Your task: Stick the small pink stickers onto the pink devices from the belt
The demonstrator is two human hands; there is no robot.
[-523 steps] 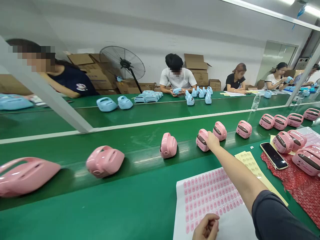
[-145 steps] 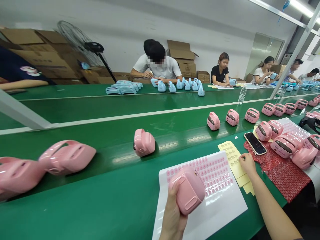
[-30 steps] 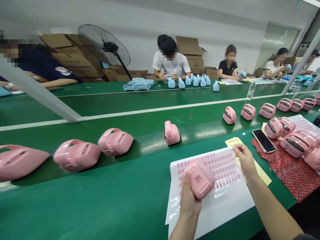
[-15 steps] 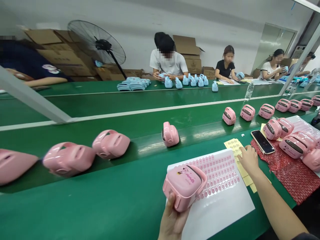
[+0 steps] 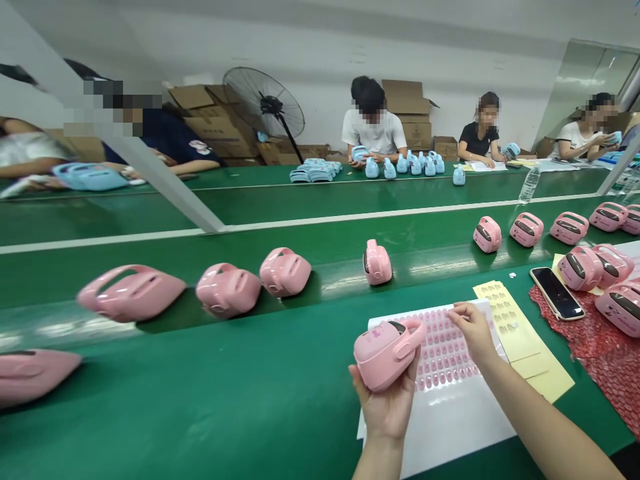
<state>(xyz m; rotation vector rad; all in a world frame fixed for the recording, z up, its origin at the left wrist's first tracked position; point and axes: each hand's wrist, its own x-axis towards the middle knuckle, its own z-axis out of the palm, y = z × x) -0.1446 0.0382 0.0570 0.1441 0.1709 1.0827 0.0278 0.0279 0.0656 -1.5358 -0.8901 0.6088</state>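
My left hand (image 5: pixel 387 407) holds a glossy pink device with a carry handle (image 5: pixel 383 357) from below, fingers wrapped round its base. It is tilted, with pink print on its top face and the handle to the right. My right hand (image 5: pixel 473 327) is at the upper right part of a white sheet with rows of small pink oval stickers (image 5: pixel 443 350), its thumb and fingertips pinched together. Anything between those fingertips is too small to make out. Beside that hand lie yellow sheets with small stickers (image 5: pixel 500 307).
More pink devices (image 5: pixel 377 262) stand along the green conveyor belt (image 5: pixel 330 253). At right are a phone (image 5: pixel 557 293) and red bubble wrap (image 5: pixel 595 340). A water bottle (image 5: pixel 530 183) stands beyond. Across the belt, co-workers handle blue devices (image 5: pixel 415 163). A slanted white post (image 5: pixel 165 160) rises at left.
My right hand has moved left from the yellow sticker sheet to the pink sticker sheet. My left hand has turned the pink device, handle now higher. The view has swung left.
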